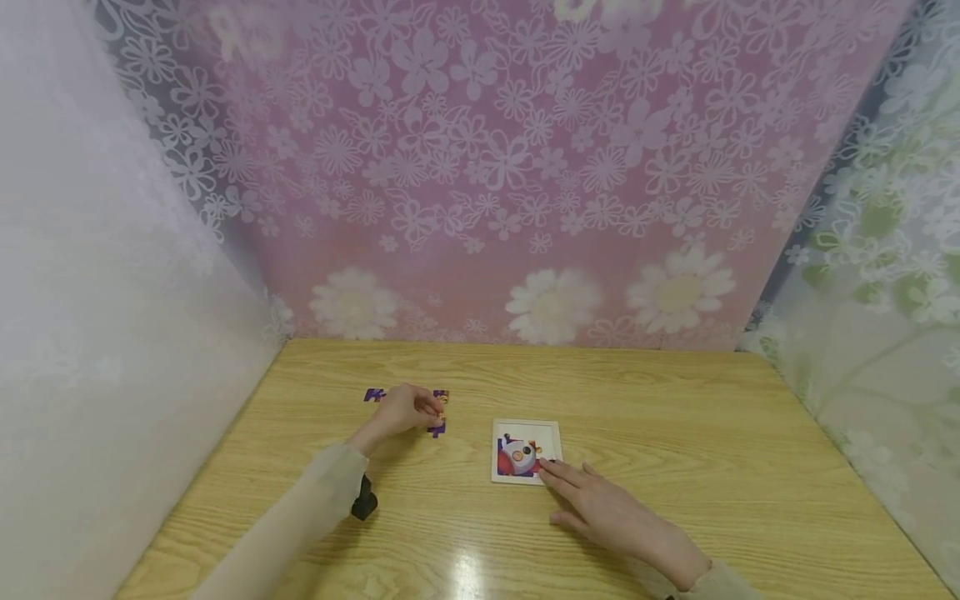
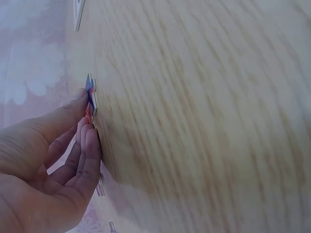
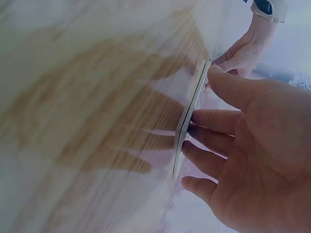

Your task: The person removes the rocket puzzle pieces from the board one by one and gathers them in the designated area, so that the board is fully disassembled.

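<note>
In the head view my left hand (image 1: 405,410) is at a purple and orange jigsaw puzzle piece (image 1: 437,431) on the left part of the table. The left wrist view shows its thumb and curled fingers pinching a blue and red piece (image 2: 91,92) low at the tabletop. A square puzzle frame (image 1: 527,481) with a white rim lies right of that hand, partly filled with a picture of a pale round-faced character. My right hand (image 1: 603,508) rests its extended fingertips on the frame's lower right edge.
Another purple puzzle piece (image 1: 373,395) lies left of the left hand, partly covered by it. The wooden table (image 1: 660,417) meets a pink flowered wall covering (image 1: 465,208) at the back, with pale coverings at both sides.
</note>
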`<action>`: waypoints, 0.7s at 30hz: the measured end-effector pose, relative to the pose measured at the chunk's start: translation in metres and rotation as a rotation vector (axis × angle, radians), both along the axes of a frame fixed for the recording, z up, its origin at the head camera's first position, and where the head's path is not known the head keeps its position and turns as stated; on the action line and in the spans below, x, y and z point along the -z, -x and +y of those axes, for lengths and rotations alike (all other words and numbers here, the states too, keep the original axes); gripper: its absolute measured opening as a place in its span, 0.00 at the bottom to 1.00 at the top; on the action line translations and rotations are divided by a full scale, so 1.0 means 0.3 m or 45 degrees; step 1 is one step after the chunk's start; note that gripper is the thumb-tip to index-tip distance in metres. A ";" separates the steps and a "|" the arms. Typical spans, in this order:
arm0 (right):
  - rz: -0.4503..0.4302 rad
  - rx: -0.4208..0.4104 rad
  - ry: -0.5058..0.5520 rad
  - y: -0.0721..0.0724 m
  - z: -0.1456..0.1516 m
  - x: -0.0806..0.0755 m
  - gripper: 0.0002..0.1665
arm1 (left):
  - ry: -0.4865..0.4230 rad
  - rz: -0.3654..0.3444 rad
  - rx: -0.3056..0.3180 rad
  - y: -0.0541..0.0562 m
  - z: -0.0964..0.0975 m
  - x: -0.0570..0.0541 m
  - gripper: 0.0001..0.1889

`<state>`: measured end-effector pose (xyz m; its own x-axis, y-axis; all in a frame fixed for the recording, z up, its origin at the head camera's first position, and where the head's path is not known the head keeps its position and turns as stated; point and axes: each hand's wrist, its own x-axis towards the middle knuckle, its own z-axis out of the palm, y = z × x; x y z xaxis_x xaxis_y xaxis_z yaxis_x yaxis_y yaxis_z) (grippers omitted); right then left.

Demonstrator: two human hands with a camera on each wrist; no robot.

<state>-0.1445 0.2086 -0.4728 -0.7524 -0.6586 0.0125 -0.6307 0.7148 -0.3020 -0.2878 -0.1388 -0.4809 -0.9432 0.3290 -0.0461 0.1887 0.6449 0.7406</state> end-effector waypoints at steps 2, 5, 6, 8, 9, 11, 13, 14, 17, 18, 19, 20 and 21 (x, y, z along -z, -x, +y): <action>0.001 0.000 -0.001 0.001 -0.001 0.000 0.38 | 0.009 0.009 -0.009 -0.005 0.003 -0.005 0.07; 0.000 0.002 -0.003 0.002 -0.001 -0.001 0.38 | 0.017 0.011 -0.022 -0.009 0.006 -0.010 0.07; -0.002 0.003 -0.004 0.002 -0.001 -0.001 0.38 | 0.018 0.013 -0.028 -0.009 0.006 -0.009 0.07; -0.011 0.006 0.001 0.001 0.000 -0.002 0.38 | 0.022 0.027 -0.044 -0.005 0.004 -0.003 0.05; -0.016 0.008 0.003 0.001 0.000 -0.003 0.38 | 0.019 0.041 -0.048 -0.002 0.003 -0.002 0.05; -0.026 0.011 0.011 0.001 0.001 -0.004 0.38 | 0.008 0.072 -0.057 0.003 0.003 -0.004 0.05; -0.027 0.013 0.018 0.001 0.001 -0.007 0.38 | -0.008 0.099 -0.057 0.010 0.004 -0.012 0.07; -0.027 0.014 0.019 0.001 0.000 -0.008 0.38 | -0.024 0.100 -0.048 0.012 0.004 -0.019 0.09; -0.027 0.011 0.021 0.002 0.000 -0.009 0.37 | -0.052 0.085 -0.016 0.018 0.008 -0.039 0.13; -0.029 0.011 0.021 0.003 -0.001 -0.010 0.37 | -0.055 0.079 -0.004 0.020 0.010 -0.044 0.14; -0.032 0.009 0.021 0.004 -0.001 -0.009 0.37 | -0.064 0.067 0.006 0.021 0.011 -0.048 0.15; -0.037 0.008 0.022 0.005 -0.002 -0.008 0.37 | -0.068 0.059 0.019 0.022 0.013 -0.053 0.15; -0.041 0.007 0.025 0.006 -0.002 -0.008 0.37 | -0.068 0.059 0.029 0.024 0.017 -0.056 0.16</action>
<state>-0.1462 0.2080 -0.4704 -0.7562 -0.6544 0.0011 -0.6165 0.7119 -0.3364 -0.2948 -0.1338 -0.4641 -0.9362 0.3512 0.0153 0.2375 0.5998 0.7641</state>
